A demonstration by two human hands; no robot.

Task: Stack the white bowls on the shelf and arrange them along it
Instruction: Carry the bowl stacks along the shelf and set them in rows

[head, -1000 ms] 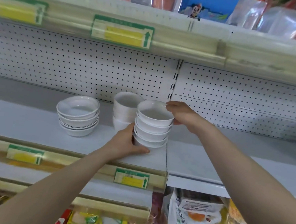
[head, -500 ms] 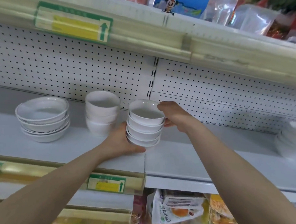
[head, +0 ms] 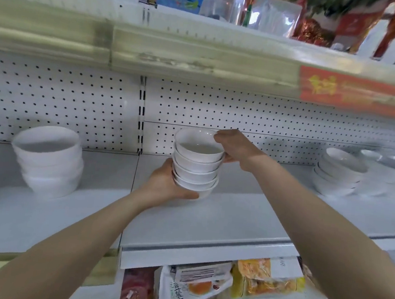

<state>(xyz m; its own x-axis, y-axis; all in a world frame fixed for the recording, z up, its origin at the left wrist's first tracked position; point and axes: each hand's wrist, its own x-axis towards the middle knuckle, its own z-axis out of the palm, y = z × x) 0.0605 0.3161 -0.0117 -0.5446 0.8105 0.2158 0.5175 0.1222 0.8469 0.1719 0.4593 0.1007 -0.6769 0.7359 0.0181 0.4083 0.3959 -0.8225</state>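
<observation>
Bowls (head: pixel 197 163), a stack clasped by left hand (head: pixel 164 184) beneath and right hand (head: pixel 236 146) at the rim, had moved rightward along the shelf (head: pixel 208 222), away from the taller stack (head: pixel 48 159).

This is a shop aisle, shown by the long white metal shelf (head: pixel 208 222) backed with a perforated panel (head: pixel 63 102) and price-label rails along the shelf edges. A red promotional sign (head: pixel 356 92) hangs on the upper rail, with packaged goods (head: pixel 265 11) crowded above. Stacks of white bowls (head: pixel 336 172) sit out as stock, and bagged snacks (head: pixel 197 289) fill the shelf below.
</observation>
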